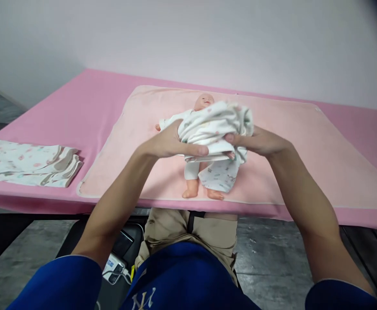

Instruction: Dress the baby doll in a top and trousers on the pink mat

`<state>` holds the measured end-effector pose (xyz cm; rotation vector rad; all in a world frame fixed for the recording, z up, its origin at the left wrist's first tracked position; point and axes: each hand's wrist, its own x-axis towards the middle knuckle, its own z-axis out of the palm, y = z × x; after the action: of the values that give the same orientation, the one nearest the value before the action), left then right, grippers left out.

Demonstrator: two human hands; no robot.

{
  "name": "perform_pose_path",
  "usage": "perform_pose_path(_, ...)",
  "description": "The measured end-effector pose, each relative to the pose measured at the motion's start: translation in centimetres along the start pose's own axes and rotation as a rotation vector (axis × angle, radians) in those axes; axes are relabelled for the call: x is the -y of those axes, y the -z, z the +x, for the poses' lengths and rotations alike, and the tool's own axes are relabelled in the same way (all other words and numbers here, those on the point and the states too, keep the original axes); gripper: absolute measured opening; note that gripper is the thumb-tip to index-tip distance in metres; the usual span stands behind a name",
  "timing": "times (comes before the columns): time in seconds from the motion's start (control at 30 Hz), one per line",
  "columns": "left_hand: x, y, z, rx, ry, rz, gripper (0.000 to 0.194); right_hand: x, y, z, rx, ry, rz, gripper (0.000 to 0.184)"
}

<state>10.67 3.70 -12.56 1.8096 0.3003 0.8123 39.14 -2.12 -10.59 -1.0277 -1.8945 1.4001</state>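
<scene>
Bunched between my two hands is a white printed cloth (214, 125), perhaps a garment or blanket, with a loose fold hanging down at its right. My left hand (178, 144) grips its left side, thumb across the front. On the right edge my right hand (251, 140) pinches it with the thumb in front. Behind and below the cloth lies a baby doll (191, 187) on its back, dressed in white; its head, one hand and both feet show, while the cloth hides most of its torso. A pale pink mat (282, 150) lies under the doll.
A folded white printed cloth (23, 161) rests at the left on the pink table cover (88, 99). A white wall (208, 43) stands behind the table. Below the front edge, a white power bank (112, 268) with a cable sits on a dark surface.
</scene>
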Motion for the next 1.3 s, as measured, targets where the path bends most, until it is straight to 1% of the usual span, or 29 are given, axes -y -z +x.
perform_pose_path(0.1, 1.6, -3.1, -4.0, -0.02, 0.196, -0.112, 0.067, -0.5, -2.5, -1.4, 0.002, -0.098, -0.116, 0.059)
perform_pose_path(0.17, 2.4, -5.3, -6.2, -0.101, 0.264, -0.126, 0.063, -1.2, -4.3, -2.2, 0.02, -0.124, -0.185, 0.066)
perform_pose_path(0.2, 2.7, -6.4, -7.1, -0.156, 0.288, -0.113, 0.061, -1.7, -5.2, -2.5, 0.0, -0.134, -0.216, 0.065)
perform_pose_path(0.23, 3.0, -7.4, -8.0, -0.214, 0.312, -0.092, 0.058, -2.1, -6.1, -2.7, -0.048, -0.141, -0.245, 0.06)
perform_pose_path(0.33, 3.5, -9.7, -10.0, -0.397, 0.399, -0.01, 0.047, -3.3, -8.6, -2.8, -0.263, -0.173, -0.362, 0.037)
perform_pose_path(0.4, 3.5, -10.7, -11.4, -0.471, 0.463, 0.019, 0.044, -3.8, -10.0, -2.8, -0.328, -0.205, -0.444, 0.032)
perform_pose_path(0.47, 3.3, -11.3, -13.1, -0.484, 0.506, 0.03, 0.043, -4.0, -11.4, -2.8, -0.305, -0.228, -0.489, 0.035)
perform_pose_path(0.53, 3.1, -11.6, -14.8, -0.48, 0.54, 0.094, 0.041, -3.9, -12.6, -2.9, -0.243, -0.22, -0.5, 0.04)
perform_pose_path(0.6, 3.1, -11.8, -16.4, -0.498, 0.614, 0.256, 0.036, -3.8, -13.5, -3.0, -0.206, -0.204, -0.521, 0.043)
perform_pose_path(0.67, 3.3, -11.9, -17.4, -0.502, 0.692, 0.448, 0.034, -3.7, -14.2, -2.9, -0.198, -0.226, -0.561, 0.047)
perform_pose_path(0.73, 3.7, -12.0, -17.6, -0.446, 0.724, 0.597, 0.036, -3.7, -14.6, -2.8, -0.188, -0.28, -0.619, 0.051)
perform_pose_path(0.83, 4.1, -11.9, -17.1, -0.287, 0.693, 0.728, 0.034, -4.0, -14.9, -2.5, -0.171, -0.372, -0.735, 0.052)
perform_pose_path(0.9, 4.4, -11.8, -16.5, -0.215, 0.682, 0.766, 0.036, -4.3, -14.9, -2.2, -0.147, -0.43, -0.831, 0.045)
perform_pose_path(0.93, 4.5, -11.8, -16.2, -0.202, 0.678, 0.771, 0.037, -4.4, -14.9, -2.0, -0.123, -0.449, -0.876, 0.039)
perform_pose_path(1.0, 4.7, -11.6, -15.7, -0.205, 0.667, 0.76, 0.037, -4.7, -14.9, -1.7, -0.075, -0.457, -0.942, 0.028)
perform_pose_path(1.1, 5.3, -11.1, -14.9, -0.24, 0.638, 0.685, 0.038, -5.0, -14.7, -1.4, -0.054, -0.419, -0.923, 0.028)
perform_pose_path(1.2, 6.0, -10.2, -14.1, -0.338, 0.589, 0.569, 0.037, -5.2, -14.0, -1.4, -0.095, -0.333, -0.799, 0.026)
perform_pose_path(1.3, 6.6, -9.2, -13.2, -0.431, 0.449, 0.465, 0.023, -5.5, -12.5, -1.4, -0.174, -0.192, -0.709, 0.022)
